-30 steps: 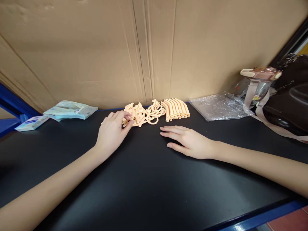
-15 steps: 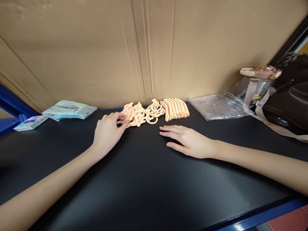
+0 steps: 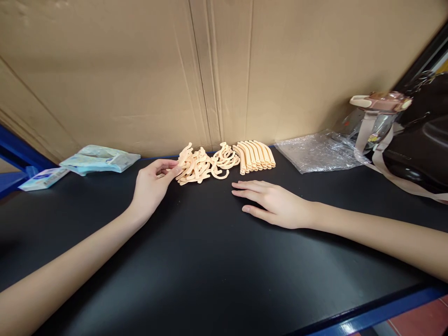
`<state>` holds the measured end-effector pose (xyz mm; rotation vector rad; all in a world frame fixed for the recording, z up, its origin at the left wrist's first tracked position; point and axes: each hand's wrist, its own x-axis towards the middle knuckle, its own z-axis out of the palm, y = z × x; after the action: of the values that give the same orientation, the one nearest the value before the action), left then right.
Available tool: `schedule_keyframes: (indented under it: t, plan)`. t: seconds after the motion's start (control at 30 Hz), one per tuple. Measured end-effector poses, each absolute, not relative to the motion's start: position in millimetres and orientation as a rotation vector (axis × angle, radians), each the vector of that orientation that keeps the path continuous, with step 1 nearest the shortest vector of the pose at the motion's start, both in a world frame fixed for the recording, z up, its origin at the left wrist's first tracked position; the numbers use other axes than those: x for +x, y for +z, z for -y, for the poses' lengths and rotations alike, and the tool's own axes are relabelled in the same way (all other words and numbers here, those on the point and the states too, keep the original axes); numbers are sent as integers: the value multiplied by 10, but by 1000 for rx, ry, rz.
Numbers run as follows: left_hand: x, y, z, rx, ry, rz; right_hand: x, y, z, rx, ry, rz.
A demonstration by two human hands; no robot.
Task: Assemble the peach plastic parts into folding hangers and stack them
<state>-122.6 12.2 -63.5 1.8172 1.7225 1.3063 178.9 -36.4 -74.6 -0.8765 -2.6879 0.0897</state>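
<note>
My left hand pinches a curved peach-coloured piece at the left side of a loose pile. Thumb and forefinger partly hide where it is gripped. More jumbled pieces of the same colour lie right of these fingertips. Beside them is a smaller heap of hook-shaped and ring-like pieces. Farther right, several long curved pieces are lined up side by side in neat layers. My right hand rests on the black table in front of that row, palm down, fingers stretched out and holding nothing.
A tissue pack and a smaller packet lie at the left. Toward the right are a clear plastic bag, a strapped water bottle and a dark bag. A cardboard wall stands behind the black tabletop.
My left hand has drawn slightly left, and the pieces at the pile's left side have shifted and now stand a little higher. My right hand stays in place.
</note>
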Motion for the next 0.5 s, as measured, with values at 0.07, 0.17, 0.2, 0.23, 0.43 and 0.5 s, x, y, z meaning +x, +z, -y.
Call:
schedule_keyframes:
  t: [0.07, 0.17, 0.2, 0.23, 0.43, 0.5]
  plan:
    - [-1180, -596, -59, 1817, 1356, -1709, 1789, -748, 362, -877, 101, 2687]
    - [-1059, -545, 74, 1869, 1376, -1646, 1788, -745, 369, -873, 142, 2678]
    - [-1011, -535, 123, 1888, 1362, -1585, 1788, -743, 373, -876, 181, 2660]
    - [-964, -529, 173, 1895, 1334, -1510, 1789, -741, 378, -889, 235, 2629]
    - [-794, -524, 386, 1887, 925, -1211, 1807, -744, 387, -976, 523, 2361]
    - [-786, -517, 400, 1906, 840, -1172, 1806, -737, 376, -946, 565, 2277]
